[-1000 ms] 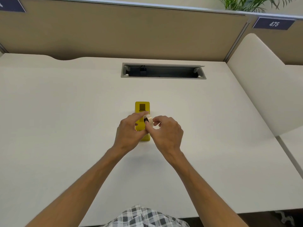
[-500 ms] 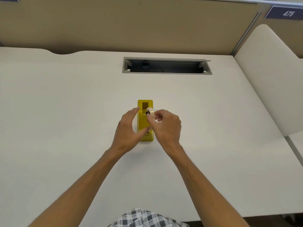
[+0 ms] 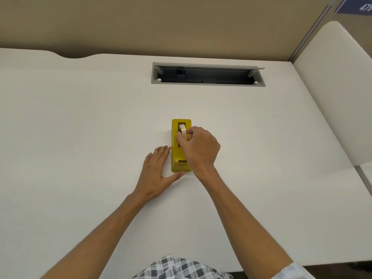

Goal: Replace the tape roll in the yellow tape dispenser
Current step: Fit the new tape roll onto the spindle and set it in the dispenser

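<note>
The yellow tape dispenser (image 3: 177,158) stands on the white desk (image 3: 80,137), its long side running away from me. A pale tape roll (image 3: 182,129) stands on edge in the dispenser's top slot, over a black hub. My right hand (image 3: 199,148) pinches the roll between thumb and fingers from the right. My left hand (image 3: 159,170) lies flat with straight fingers against the dispenser's left side, its thumb at the near end.
A grey cable tray opening (image 3: 207,74) is cut into the desk behind the dispenser. A tan partition wall (image 3: 161,27) stands at the back. A white side panel (image 3: 338,97) rises at the right. The desk's near edge is by my checked shirt (image 3: 177,266).
My right hand has carried the roll forward and down into the dispenser's slot. My left hand has dropped from the top of the dispenser to lie flat beside it.
</note>
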Demonstrator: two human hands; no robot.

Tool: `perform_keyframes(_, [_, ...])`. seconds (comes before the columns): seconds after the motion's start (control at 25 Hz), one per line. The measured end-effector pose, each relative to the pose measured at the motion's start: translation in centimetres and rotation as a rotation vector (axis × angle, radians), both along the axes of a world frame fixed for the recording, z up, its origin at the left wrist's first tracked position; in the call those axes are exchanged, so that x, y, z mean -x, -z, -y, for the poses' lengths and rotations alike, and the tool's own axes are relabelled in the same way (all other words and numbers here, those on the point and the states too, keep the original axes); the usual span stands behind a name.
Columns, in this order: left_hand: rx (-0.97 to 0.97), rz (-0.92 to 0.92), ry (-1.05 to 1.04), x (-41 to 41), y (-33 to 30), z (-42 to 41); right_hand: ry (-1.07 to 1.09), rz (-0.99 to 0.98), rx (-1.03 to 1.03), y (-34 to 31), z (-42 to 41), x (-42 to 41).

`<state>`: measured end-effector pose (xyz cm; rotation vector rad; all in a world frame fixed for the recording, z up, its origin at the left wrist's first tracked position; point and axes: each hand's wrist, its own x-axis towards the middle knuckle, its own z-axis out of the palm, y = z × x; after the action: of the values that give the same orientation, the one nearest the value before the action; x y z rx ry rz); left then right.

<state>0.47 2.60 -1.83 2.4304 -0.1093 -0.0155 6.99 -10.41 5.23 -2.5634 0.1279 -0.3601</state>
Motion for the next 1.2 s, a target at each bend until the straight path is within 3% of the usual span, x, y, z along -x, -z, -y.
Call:
perform_keyframes(0.4, [-0.27, 0.099, 0.05, 0.2, 1.3, -0.1, 0.006, -0.073, 0.146, 0.2, -0.5, -1.0])
perform_keyframes(0.72, [-0.28, 0.103, 0.048, 0.3, 1.5, -0.2, -0.017, -0.151, 0.127, -0.1, -0.3, -1.6])
perform_keyframes(0.92, [-0.288, 0.109, 0.043, 0.2, 1.6, -0.2, -0.221, -0.131, 0.091, 0.0, 0.4, -1.7])
perform_keyframes(1.2, [-0.295, 0.109, 0.044, 0.3, 1.5, -0.2, -0.301, -0.16, 0.097, 0.3, 1.1, -1.9])
